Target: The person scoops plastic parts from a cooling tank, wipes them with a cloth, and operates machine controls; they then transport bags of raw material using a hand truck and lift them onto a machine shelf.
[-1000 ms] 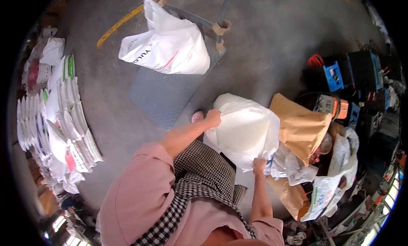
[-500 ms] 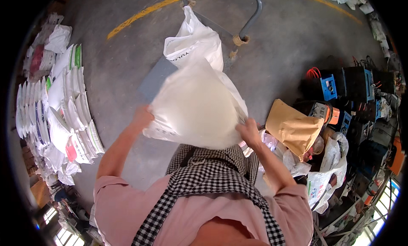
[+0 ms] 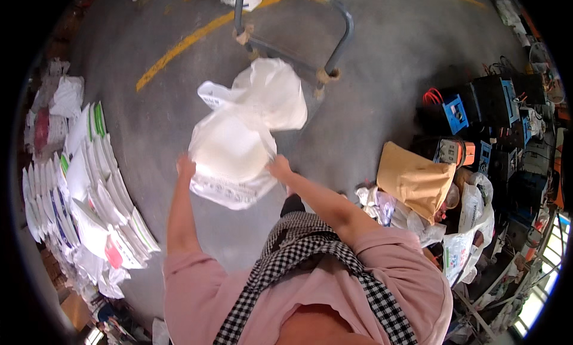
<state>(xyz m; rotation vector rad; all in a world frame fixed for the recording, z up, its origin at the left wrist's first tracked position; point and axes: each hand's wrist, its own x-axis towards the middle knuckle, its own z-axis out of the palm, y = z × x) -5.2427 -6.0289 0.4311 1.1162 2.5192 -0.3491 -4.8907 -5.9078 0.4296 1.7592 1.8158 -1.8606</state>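
Grey floor [image 3: 382, 76] runs wide across the scene, and there's a worn yellow line [image 3: 180, 48] sweeping over its far side, bowed by the lens. Out on the left, flat white packs [image 3: 98, 181] sit in a tall stack. Swing right and it's black-and-blue boxes [image 3: 494, 100] crammed side by side, darker in there, while daylight blazes through a window [image 3: 540, 294] at lower right!

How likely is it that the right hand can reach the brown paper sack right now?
Probably not: the right hand grips the edge of the bulging white plastic sack, and the brown paper sack lies off to the person's right.
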